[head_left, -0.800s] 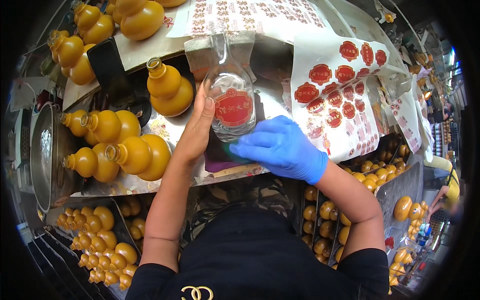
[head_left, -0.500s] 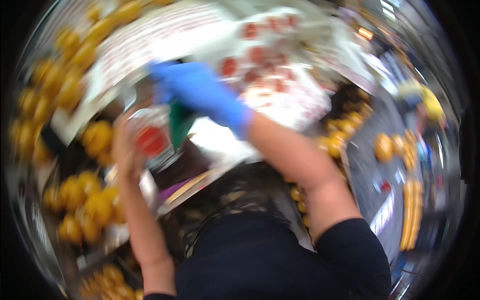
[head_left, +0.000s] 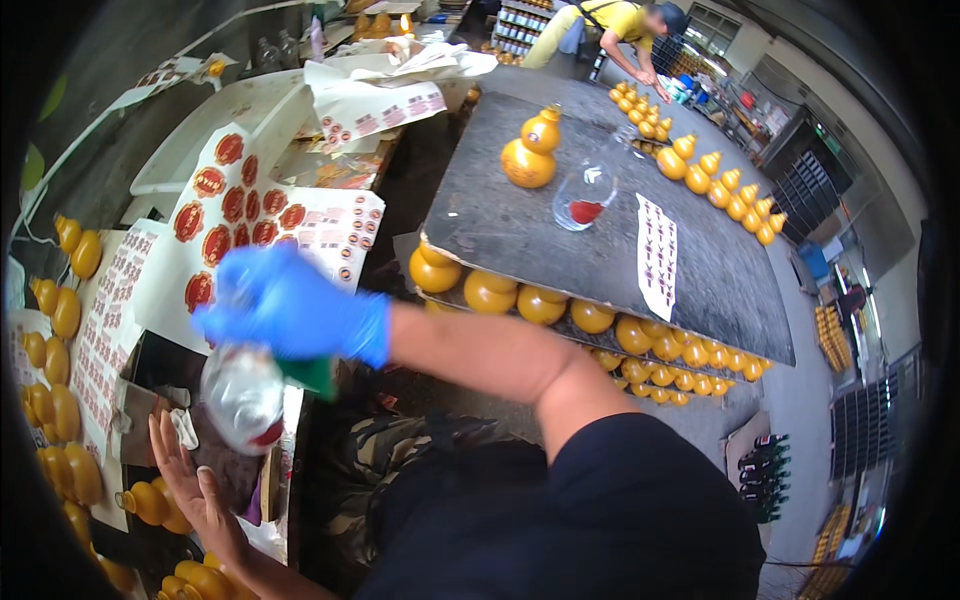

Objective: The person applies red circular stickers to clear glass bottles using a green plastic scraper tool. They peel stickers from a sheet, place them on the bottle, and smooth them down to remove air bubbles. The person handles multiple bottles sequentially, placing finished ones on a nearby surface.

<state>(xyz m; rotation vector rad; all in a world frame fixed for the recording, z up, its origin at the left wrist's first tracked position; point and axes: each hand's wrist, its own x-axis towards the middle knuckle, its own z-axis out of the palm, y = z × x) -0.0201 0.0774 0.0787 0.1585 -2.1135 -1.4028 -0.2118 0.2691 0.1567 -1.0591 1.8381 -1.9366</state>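
Note:
My right hand [head_left: 285, 300], in a blue glove, is closed around the upper end of a clear glass bottle [head_left: 238, 390]. The bottle is tilted, slightly blurred, and has a red patch near its base. From under the glove sticks out a flat green piece [head_left: 312, 376]; how the fingers hold it is hidden. My left hand [head_left: 205, 505], bare, is open with its fingers stretched, beside the bottle and apart from it. White sheets with red oval stickers [head_left: 215, 245] lie on the bench just beyond the glove.
Yellow gourd-shaped bottles [head_left: 65, 410] line the left side. At right, a dark table [head_left: 480, 235] bears a yellow gourd bottle [head_left: 530, 160], a clear bottle [head_left: 587, 190] and a sticker strip [head_left: 656, 255]. More gourds fill the shelf below. A person in yellow [head_left: 625, 25] bends at the far end.
The view has swung to the right and sharpened. My left hand, earlier at the clear bottle's side, is now off it with fingers spread. The right hand still has the bottle.

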